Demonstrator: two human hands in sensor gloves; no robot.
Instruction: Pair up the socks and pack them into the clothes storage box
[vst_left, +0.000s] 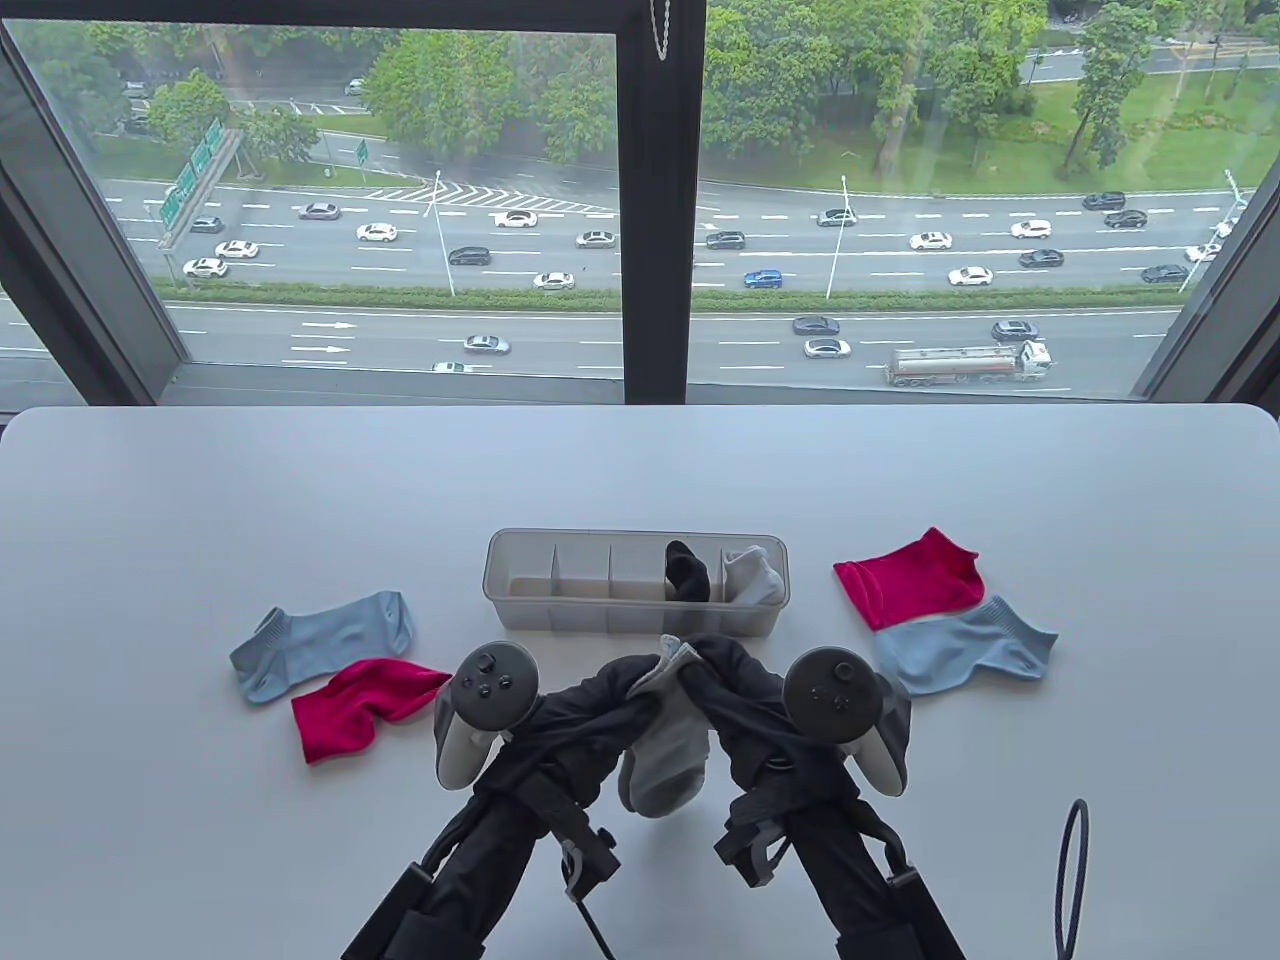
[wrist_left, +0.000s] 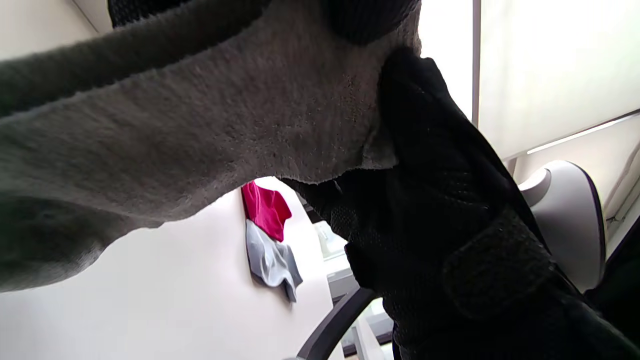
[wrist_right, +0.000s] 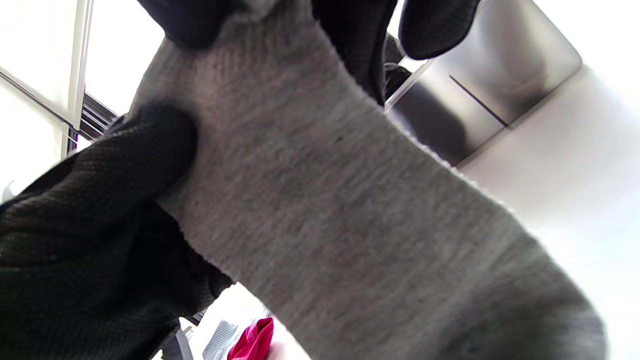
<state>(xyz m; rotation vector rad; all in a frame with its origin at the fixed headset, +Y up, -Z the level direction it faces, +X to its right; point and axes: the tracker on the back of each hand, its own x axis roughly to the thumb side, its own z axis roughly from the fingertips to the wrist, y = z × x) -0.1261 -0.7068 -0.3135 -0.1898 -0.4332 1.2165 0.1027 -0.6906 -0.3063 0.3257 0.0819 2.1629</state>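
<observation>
Both hands meet just in front of the clear storage box (vst_left: 560, 612) and hold a grey sock (vst_left: 665, 755) that hangs between them. My left hand (vst_left: 632, 688) grips its cuff from the left and my right hand (vst_left: 706, 662) pinches it from the right. In the left wrist view the grey sock (wrist_left: 200, 125) fills the frame beside the right glove (wrist_left: 440, 210). The right wrist view shows my right fingers (wrist_right: 350, 35) pinching the sock (wrist_right: 325, 200). A black sock (vst_left: 687, 572) and a pale grey sock (vst_left: 753, 577) sit in the box's right compartments.
A light blue sock (vst_left: 325, 640) and a red sock (vst_left: 365, 705) lie left of the box. Another red sock (vst_left: 908, 578) and light blue sock (vst_left: 965, 645) lie to its right. A cable loop (vst_left: 1070, 870) sits at the front right. Windows stand behind the table.
</observation>
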